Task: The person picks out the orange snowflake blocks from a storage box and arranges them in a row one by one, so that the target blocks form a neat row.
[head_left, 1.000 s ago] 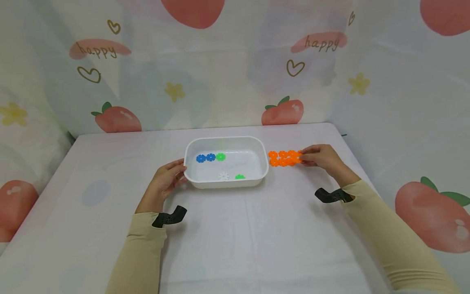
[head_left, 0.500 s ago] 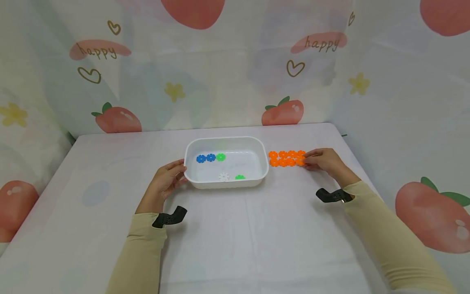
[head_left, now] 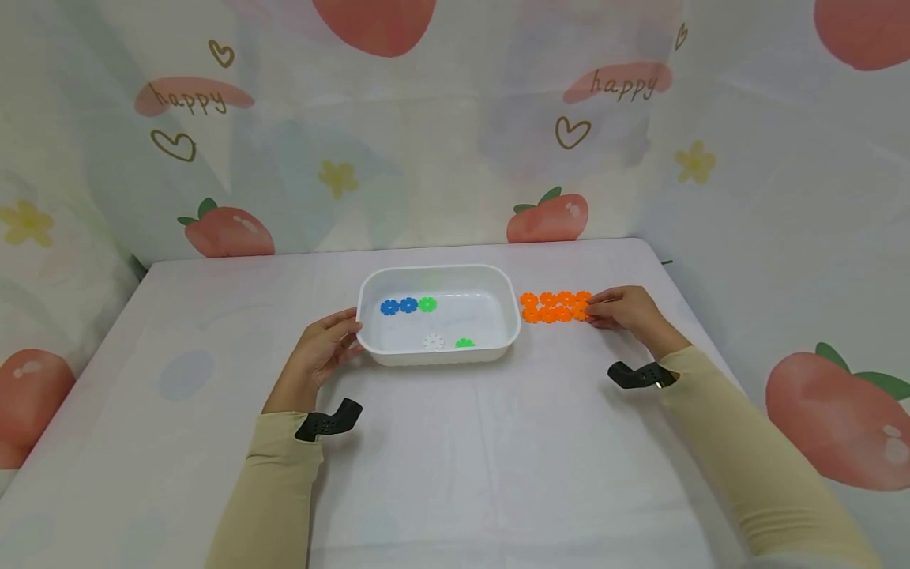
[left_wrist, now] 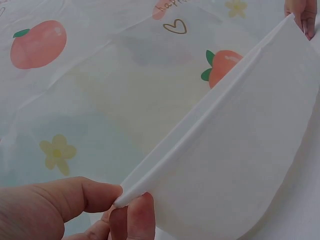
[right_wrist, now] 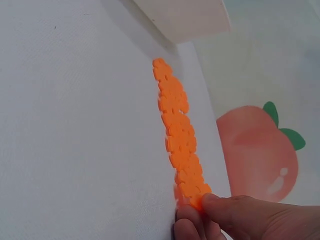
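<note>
My left hand [head_left: 316, 354] pinches the left rim of a white plastic basin [head_left: 441, 357]; the left wrist view shows thumb and fingers on the basin's edge [left_wrist: 210, 120]. To the basin's right lie several orange flower-shaped discs [head_left: 546, 307], joined in two rows. At their right end, my right hand [head_left: 629, 310] pinches the end disc. The right wrist view has the orange disc strip [right_wrist: 178, 130] running from the fingertips towards the basin. Inside the basin are two blue discs [head_left: 399, 306] beside a green disc [head_left: 427, 304].
A white disc [head_left: 434, 341] and a partly hidden green disc [head_left: 464, 343] lie near the basin's front wall. White cloth covers the table [head_left: 483, 450]. A printed fabric backdrop [head_left: 426, 158] rises behind and at both sides.
My right hand has shifted slightly right and down, and the end of the orange disc strip it holds has lowered to lie flatter. The left hand and basin stay put.
</note>
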The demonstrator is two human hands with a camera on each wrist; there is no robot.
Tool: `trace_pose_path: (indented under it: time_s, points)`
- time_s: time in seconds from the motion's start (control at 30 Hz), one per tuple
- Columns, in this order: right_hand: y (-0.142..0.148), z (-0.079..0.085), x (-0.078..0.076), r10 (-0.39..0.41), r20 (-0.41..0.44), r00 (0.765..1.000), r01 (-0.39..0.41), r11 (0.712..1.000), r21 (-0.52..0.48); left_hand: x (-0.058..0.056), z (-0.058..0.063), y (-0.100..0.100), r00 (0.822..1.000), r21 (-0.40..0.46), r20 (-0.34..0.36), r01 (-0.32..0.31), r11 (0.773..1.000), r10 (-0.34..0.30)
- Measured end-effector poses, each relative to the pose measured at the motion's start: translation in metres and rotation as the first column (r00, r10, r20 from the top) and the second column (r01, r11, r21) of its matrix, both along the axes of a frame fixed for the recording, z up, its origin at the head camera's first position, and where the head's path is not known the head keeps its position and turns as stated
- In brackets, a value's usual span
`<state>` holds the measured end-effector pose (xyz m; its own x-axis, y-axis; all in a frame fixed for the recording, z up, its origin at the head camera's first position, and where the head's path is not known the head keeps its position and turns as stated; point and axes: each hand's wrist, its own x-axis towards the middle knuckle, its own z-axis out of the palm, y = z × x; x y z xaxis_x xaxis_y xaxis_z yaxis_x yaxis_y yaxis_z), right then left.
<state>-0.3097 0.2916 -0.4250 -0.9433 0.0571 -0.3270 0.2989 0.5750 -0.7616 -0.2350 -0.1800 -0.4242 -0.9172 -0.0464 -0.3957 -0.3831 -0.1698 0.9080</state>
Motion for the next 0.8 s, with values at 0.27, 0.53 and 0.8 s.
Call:
trace_pose_path:
  time_s: [0.27, 0.53, 0.8]
  points:
    - [-0.0007, -0.0030, -0.0031, -0.030, -0.038, 0.999, 0.034, 0.993, 0.109, -0.0008, -0.0002, 0.0000, 1.000, 0.003, 0.003, 0.002, 1.000, -0.002]
    - [0.0006, -0.0036, -0.0045, -0.014, -0.024, 1.000, 0.018, 0.988, 0.152, -0.0004, 0.0006, 0.0004, 1.000, -0.011, 0.003, 0.004, 1.000, -0.004]
    - [0.0027, -0.0040, -0.0050, -0.031, -0.012, 0.999, 0.032, 0.993, 0.116, 0.0002, 0.0014, 0.0004, 1.000, -0.012, 0.006, 0.003, 1.000, -0.003]
